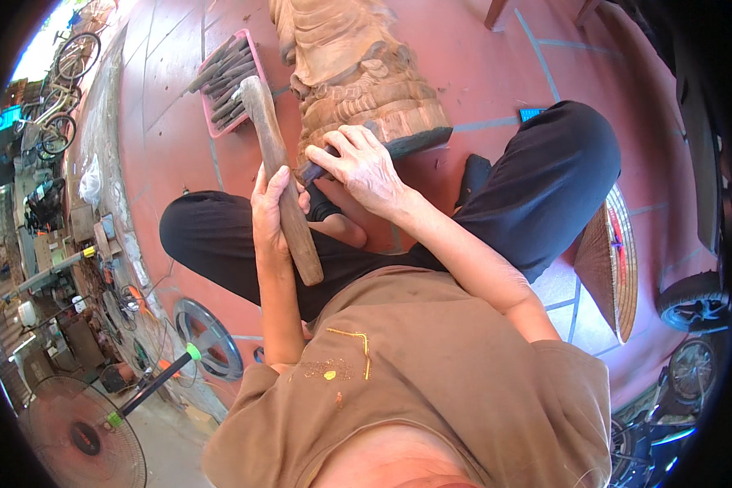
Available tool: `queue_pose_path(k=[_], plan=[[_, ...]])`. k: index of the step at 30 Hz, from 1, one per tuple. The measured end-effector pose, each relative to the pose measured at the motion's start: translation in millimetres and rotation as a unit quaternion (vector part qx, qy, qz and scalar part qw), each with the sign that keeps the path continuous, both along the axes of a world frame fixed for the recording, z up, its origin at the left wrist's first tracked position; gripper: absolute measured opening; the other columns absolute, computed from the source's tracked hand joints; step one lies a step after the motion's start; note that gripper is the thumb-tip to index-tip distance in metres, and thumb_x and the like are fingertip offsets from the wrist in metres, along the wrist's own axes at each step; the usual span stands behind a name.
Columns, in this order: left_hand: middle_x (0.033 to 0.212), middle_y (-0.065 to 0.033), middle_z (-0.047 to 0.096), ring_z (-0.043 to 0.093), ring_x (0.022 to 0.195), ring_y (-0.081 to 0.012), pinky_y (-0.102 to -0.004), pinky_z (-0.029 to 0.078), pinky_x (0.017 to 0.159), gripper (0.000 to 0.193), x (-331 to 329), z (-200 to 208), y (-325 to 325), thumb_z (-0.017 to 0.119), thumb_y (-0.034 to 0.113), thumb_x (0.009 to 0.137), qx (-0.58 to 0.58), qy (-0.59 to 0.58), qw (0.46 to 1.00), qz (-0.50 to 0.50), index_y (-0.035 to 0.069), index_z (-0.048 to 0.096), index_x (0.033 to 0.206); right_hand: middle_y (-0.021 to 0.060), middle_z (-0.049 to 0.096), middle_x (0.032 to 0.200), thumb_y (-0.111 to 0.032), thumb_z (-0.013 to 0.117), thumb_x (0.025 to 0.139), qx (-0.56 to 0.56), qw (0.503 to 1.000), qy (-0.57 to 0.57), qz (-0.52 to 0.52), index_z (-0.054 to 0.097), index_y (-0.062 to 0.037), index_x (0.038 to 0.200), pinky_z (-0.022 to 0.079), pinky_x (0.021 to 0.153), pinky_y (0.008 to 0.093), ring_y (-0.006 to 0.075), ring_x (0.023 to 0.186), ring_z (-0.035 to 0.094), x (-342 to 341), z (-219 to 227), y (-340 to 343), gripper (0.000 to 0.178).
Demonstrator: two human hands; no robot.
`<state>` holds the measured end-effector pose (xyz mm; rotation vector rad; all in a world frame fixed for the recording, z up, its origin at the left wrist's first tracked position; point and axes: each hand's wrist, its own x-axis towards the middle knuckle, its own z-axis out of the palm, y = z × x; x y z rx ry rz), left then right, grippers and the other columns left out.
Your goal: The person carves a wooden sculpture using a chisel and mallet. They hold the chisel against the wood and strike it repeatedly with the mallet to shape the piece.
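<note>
My left hand (270,205) is wrapped round a long wooden mallet (278,146), its worn pale end pointing away from me. In my right hand (368,169), closed and palm down, is a carving chisel (313,169) with a dark handle; its blade is hidden. Both hands are close together at the near end of a carved wooden statue (366,77), which lies on the floor between my bent legs. Folds and rounded shapes are cut into its brown surface, and its base edge is dark.
Left of the statue, a pink tray (213,122) holds several dark chisels. A conical hat (606,260) lies by my right knee. A standing fan (85,437) is at lower left, bicycles (57,134) are further off, and a wheel (695,302) is at the right.
</note>
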<state>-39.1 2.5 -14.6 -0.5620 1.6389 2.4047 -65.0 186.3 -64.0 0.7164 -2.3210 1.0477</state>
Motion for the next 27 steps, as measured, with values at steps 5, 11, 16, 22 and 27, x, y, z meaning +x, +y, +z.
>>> queue_pose_path(k=[5,11,16,22,27], plan=[[0.076,-0.0081,0.059,0.059,0.054,-0.0177,-0.0261,0.05,0.044,0.026,0.2,-2.5,-2.7,0.066,0.017,0.099,-0.014,-0.01,1.0,0.003,0.006,0.053,0.118,0.0093,0.059,0.108,-0.018,0.066,0.081,0.011,1.0,-0.021,-0.006,0.065,-0.0172,0.117,0.048,0.097,0.0439,0.0296,0.107,0.058,-1.2,-5.5,-3.2,0.036],[0.078,-0.0083,0.06,0.06,0.054,-0.0176,-0.0263,0.051,0.041,0.027,-1.0,-2.7,-1.7,0.066,0.018,0.099,-0.014,-0.03,0.999,0.009,0.008,0.053,0.119,0.0089,0.058,0.106,-0.019,0.066,0.081,0.001,1.0,-0.026,-0.012,0.065,-0.0189,0.117,0.048,0.098,0.0456,0.0305,0.106,0.057,-4.4,-8.6,-5.5,0.036],[0.079,-0.0093,0.06,0.06,0.054,-0.0179,-0.0264,0.05,0.041,0.027,-2.4,-4.0,-1.8,0.065,0.017,0.1,-0.002,-0.029,1.0,0.001,0.007,0.052,0.121,0.0087,0.058,0.106,-0.02,0.068,0.08,0.0,0.999,-0.022,-0.024,0.065,-0.0191,0.116,0.049,0.096,0.0455,0.0302,0.105,0.057,-6.0,-8.6,-9.0,0.037],[0.08,-0.0097,0.06,0.06,0.055,-0.0187,-0.0267,0.05,0.045,0.029,-1.2,-6.4,-3.9,0.066,0.016,0.1,0.007,-0.03,0.999,0.011,0.006,0.053,0.123,0.0082,0.059,0.108,-0.015,0.073,0.074,0.004,0.999,-0.033,-0.033,0.066,-0.0192,0.118,0.052,0.092,0.0433,0.0302,0.106,0.059,-7.7,-5.7,-8.1,0.045],[0.081,-0.0103,0.06,0.058,0.057,-0.018,-0.0268,0.05,0.051,0.024,-1.1,-3.0,-2.1,0.065,0.019,0.101,-0.015,-0.019,1.0,-0.014,0.007,0.052,0.116,0.0082,0.059,0.108,-0.014,0.074,0.072,0.003,0.998,-0.042,-0.04,0.066,-0.0191,0.119,0.053,0.091,0.0434,0.0307,0.106,0.059,-9.4,-8.2,-7.0,0.048]])
